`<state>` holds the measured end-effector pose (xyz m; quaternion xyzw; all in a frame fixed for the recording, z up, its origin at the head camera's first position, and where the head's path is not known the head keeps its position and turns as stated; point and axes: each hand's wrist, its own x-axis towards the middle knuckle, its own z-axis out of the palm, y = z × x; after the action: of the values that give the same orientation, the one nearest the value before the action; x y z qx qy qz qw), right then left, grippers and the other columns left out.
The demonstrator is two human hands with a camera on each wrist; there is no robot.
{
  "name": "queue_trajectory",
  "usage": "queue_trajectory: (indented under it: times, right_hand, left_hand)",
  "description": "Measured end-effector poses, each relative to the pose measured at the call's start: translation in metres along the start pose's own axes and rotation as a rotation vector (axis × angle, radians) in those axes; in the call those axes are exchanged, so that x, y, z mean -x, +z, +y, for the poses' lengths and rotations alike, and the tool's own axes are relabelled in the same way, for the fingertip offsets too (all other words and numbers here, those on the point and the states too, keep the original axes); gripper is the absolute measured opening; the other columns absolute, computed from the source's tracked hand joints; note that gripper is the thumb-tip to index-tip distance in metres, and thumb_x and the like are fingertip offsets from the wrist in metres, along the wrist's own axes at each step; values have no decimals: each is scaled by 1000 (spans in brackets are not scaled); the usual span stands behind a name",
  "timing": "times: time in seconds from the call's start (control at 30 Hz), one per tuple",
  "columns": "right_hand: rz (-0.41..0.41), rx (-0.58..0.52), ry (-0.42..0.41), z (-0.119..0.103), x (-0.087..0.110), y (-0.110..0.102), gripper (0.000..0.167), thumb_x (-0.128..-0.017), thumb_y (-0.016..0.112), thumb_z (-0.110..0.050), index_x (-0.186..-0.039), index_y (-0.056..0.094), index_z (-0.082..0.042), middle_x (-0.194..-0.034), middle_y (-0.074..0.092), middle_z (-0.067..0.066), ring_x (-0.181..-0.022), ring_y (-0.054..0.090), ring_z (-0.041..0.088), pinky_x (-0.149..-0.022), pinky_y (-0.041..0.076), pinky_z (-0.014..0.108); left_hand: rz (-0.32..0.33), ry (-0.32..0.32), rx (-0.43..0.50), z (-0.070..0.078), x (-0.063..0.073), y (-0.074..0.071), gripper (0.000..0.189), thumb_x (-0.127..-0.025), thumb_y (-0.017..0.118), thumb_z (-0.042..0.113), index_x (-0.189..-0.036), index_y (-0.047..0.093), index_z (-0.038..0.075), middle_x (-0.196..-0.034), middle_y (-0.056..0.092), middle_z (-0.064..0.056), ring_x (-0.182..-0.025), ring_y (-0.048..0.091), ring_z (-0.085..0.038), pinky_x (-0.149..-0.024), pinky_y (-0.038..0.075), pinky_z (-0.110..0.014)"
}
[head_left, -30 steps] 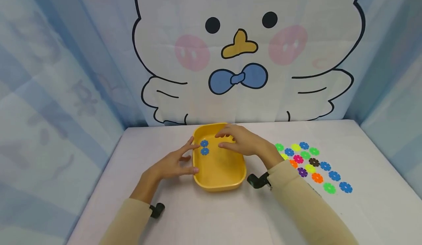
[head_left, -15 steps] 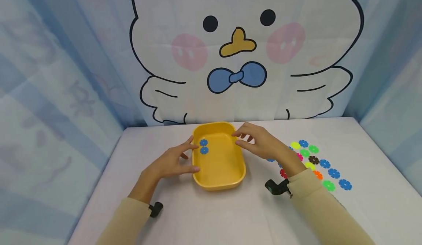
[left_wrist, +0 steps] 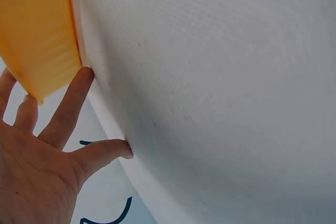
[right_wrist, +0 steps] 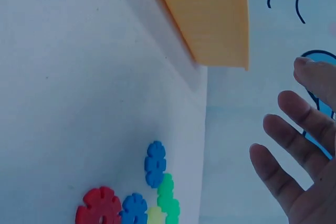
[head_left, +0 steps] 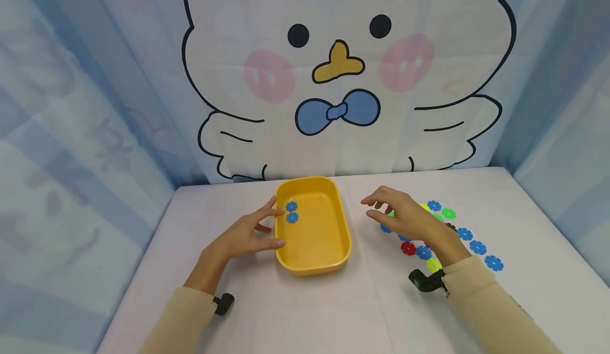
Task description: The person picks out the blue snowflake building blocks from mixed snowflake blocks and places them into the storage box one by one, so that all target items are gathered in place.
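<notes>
A yellow plastic tray (head_left: 316, 237) lies on the table with two blue notched flower-shaped discs (head_left: 292, 211) inside, near its left wall. My left hand (head_left: 240, 236) is at the tray's left side, fingers spread and fingertips at the rim; in the left wrist view its fingers also reach the tray wall (left_wrist: 42, 35). To the right of the tray hovers my right hand (head_left: 402, 214), fingers loosely bent, holding nothing. It partly covers a spread of flower discs in several colours, among them a red one (head_left: 408, 248). The right wrist view shows a blue disc (right_wrist: 155, 164) lying below the hand.
More blue discs (head_left: 493, 263) lie at the right end of the spread. A cartoon-printed curtain (head_left: 333, 147) hangs at the table's back edge. Pale blue curtains (head_left: 71, 184) stand at both sides. The white tablecloth (head_left: 310, 311) stretches in front of the tray.
My right hand has moved right, from above the tray to beside it, over the left part of the disc spread. My left hand has stayed at the tray's left rim.
</notes>
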<state>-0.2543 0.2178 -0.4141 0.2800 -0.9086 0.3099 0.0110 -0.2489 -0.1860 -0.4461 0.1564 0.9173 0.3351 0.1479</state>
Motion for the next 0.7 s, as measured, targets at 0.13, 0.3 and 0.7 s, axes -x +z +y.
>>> queue_trajectory:
  times: [0.13,0.3,0.7]
  right_hand:
    - [4,28,-5,7,8,-1,28,-99,70,-23,-126,69,-18,-116,67,-2,-104,62,19,-84,61,41]
    - [14,40,32,15,21,0,29,-97,73,-20,-126,69,-17,-115,68,2,-102,62,18,-83,61,41]
    - [29,57,52,34,39,3,34,-94,75,-15,-127,68,-11,-113,68,2,-103,62,22,-82,60,41]
  left_hand:
    - [2,-9,-1,-1,0,0,72,-82,81,57,-146,51,44,-168,11,28,-122,65,-22,-98,57,-50]
    - [4,-17,-11,1,1,-1,72,-81,81,59,-145,50,47,-168,11,28,-121,66,-21,-99,56,-52]
    - [-9,-32,-29,-1,-2,-1,74,-82,79,62,-147,48,47,-168,8,29,-123,65,-22,-98,56,-54]
